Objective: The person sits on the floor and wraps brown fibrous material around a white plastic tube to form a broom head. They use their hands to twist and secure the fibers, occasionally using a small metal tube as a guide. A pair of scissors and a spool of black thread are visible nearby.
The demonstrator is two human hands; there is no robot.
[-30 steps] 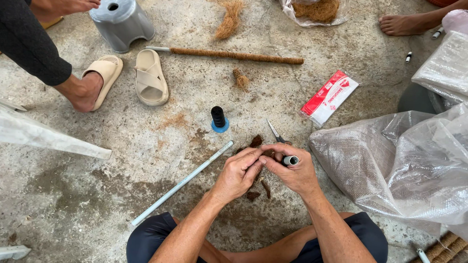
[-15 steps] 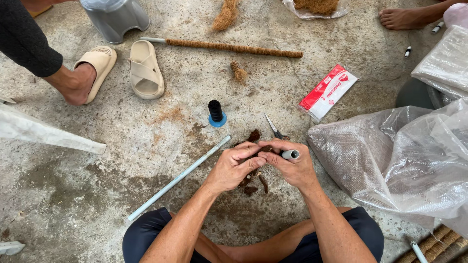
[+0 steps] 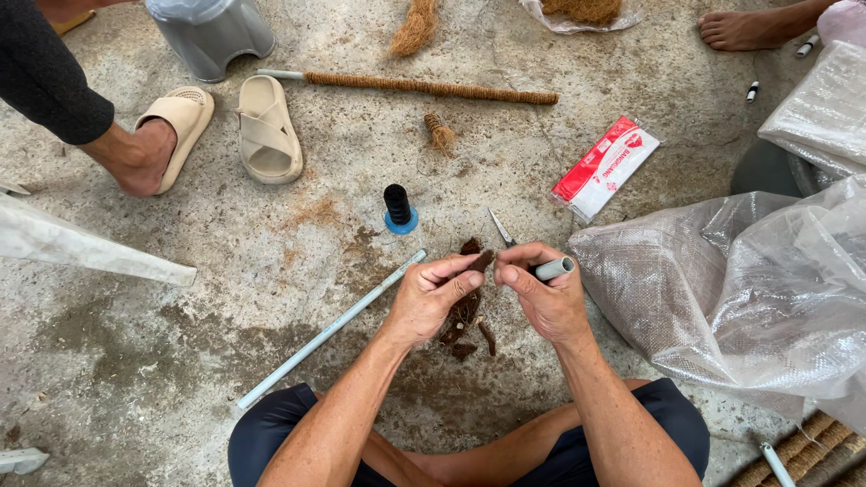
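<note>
Seated on a concrete floor (image 3: 180, 361), the person works with both hands close together above the lap. The left hand (image 3: 431, 298) pinches a dark brown strip of coconut husk (image 3: 471, 271) between thumb and fingers; the strip hangs down from the pinch toward loose husk scraps (image 3: 469, 338) on the floor. The right hand (image 3: 546, 293) is closed around a short grey pipe piece (image 3: 552, 268), whose open end sticks out to the right of the fist; its thumb and forefinger meet the top of the strip. Both grasps read as firm.

Judged from this view, the step in hand is laying husk fibre against the pipe piece. To do it well, the strip should be kept taut between the 2 hands, flat on the tube without twisting, with the pinch close to the contact point so the brittle fibre does not tear.

Nearby: a long pale pipe (image 3: 329, 329) lies diagonally just left of the left wrist, scissors (image 3: 502, 227) lie just beyond the hands, and a black thread spool on a blue base (image 3: 398, 209) stands farther out. A fibre-wrapped pole (image 3: 424, 87) lies near 2 beige sandals (image 3: 266, 126). A red and white packet (image 3: 604, 167) and woven plastic sacks (image 3: 749, 289) sit to the right. Another person's foot (image 3: 135, 158) rests at the left.
</note>
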